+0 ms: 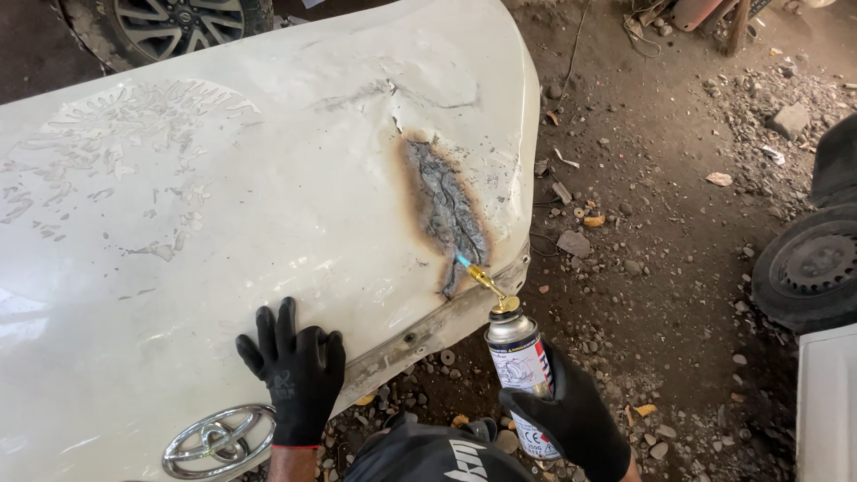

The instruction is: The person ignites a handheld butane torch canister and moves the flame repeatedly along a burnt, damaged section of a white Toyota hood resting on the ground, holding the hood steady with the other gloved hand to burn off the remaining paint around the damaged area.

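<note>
torch flame on the scorched hood patch

right hand (pixel 571 415) grips the gas torch canister (pixel 520 370), brass nozzle (pixel 486 281) angled up-left at the burnt dent (pixel 446 210); left hand (pixel 295 370) lies flat, open, on the white hood (pixel 223 223), well left.

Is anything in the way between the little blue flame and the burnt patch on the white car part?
Nothing visible. The right hand holds the gas can, and its brass nozzle points straight at the burnt patch. The left hand rests flat on the white panel, well off to the side.
</note>
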